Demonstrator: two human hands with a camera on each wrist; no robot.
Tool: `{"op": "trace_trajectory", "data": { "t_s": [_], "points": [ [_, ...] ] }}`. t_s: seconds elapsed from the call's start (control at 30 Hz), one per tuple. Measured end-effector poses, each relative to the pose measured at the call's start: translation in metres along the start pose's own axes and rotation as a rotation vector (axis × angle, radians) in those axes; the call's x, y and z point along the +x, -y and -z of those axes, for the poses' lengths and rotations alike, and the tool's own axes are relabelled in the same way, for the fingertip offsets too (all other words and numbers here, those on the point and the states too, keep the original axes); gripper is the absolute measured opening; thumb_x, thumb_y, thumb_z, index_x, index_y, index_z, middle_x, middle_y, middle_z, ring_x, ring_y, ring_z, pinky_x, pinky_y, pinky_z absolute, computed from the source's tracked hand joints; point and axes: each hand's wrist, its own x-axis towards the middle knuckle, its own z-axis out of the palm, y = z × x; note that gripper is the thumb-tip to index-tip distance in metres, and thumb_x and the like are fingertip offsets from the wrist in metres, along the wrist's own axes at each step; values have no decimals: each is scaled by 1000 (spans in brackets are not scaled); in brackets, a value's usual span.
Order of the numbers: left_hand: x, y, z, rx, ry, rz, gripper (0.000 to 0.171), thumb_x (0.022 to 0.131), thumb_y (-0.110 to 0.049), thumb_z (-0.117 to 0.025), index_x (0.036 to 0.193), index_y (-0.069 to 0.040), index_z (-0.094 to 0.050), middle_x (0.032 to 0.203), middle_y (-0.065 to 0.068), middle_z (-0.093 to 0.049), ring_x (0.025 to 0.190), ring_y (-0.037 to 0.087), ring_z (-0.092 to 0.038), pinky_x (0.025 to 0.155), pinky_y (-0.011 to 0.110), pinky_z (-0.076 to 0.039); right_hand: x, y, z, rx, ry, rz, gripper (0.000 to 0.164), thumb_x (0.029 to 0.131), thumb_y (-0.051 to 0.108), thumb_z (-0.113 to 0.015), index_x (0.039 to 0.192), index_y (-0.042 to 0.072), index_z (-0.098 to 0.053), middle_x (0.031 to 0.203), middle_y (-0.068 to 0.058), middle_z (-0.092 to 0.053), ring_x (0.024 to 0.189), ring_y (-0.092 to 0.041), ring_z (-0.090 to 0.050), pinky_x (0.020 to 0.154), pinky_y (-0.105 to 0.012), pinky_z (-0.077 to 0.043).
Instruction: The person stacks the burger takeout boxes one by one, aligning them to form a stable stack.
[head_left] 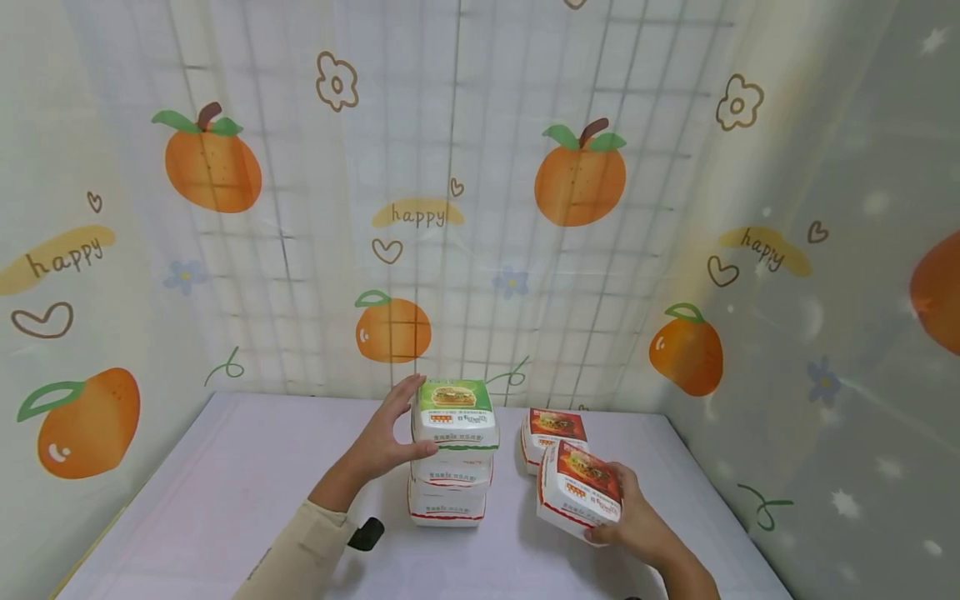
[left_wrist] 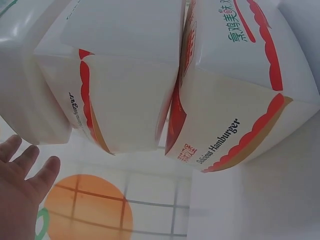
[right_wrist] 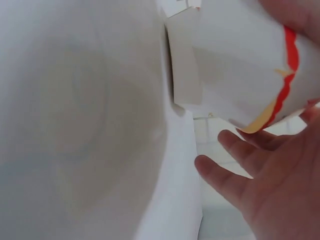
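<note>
In the head view, a green-topped hamburger box (head_left: 454, 405) sits on a stack of white boxes with red trim. Two of these, a middle box (left_wrist: 120, 75) and a bottom box (left_wrist: 225, 115), show in the left wrist view. My left hand (head_left: 386, 442) is at the green box's left side, thumb across the front edge, fingers fairly straight towards the back. My right hand (head_left: 637, 521) grips a red-topped hamburger box (head_left: 581, 487) by its right side, thumb at the near corner. This box is tilted and appears raised off the table.
Another red-topped box (head_left: 557, 427) stands behind the held box, partly covered by it. All are on a pale table (head_left: 225, 492). A printed curtain (head_left: 480, 275) with a wire grid behind it closes off the back; curtains also hang at both sides.
</note>
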Motion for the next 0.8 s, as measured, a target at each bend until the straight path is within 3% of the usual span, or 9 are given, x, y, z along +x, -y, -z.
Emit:
{"op": "trace_trajectory", "data": {
  "t_s": [0.17,0.33,0.47,0.6,0.8],
  "points": [
    [-1,0,0,-1,1,4,98,75,-46,-81,154,-31,-26,159,-9,-17,142,22,-23,108,54,-30,-1,0,-1,17,-17,24,120,56,18,-93,148,14,-17,139,-22,-37,120,-38,-42,97,-63,-35],
    [-1,-1,0,-2,-1,6,98,74,-46,-81,154,-30,-26,159,-9,-17,142,21,-23,109,53,-30,-2,2,-1,-3,-6,31,117,59,24,-91,153,18,-22,147,-22,-25,125,-42,-33,97,-70,-31],
    [-1,-2,0,-3,-2,7,98,74,-47,-81,154,-34,-26,159,-8,-17,142,21,-23,108,53,-30,-3,2,-1,-42,-16,49,123,60,29,-90,156,17,-14,150,-24,-18,128,-45,-29,98,-72,-28],
    [-1,-3,-1,-7,-3,14,98,73,-48,-81,154,-34,-27,160,-7,-18,142,22,-23,108,53,-31,-1,0,-1,-20,-36,67,132,60,27,-90,157,17,-1,152,-24,-16,132,-44,-27,102,-71,-24],
    [-2,-1,-2,-8,-8,17,100,73,-48,-82,154,-30,-26,159,-9,-18,141,23,-24,107,56,-30,2,5,-1,55,-41,28,140,60,28,-92,156,18,10,155,-26,-13,134,-52,-23,99,-72,-26]
  ]
}}
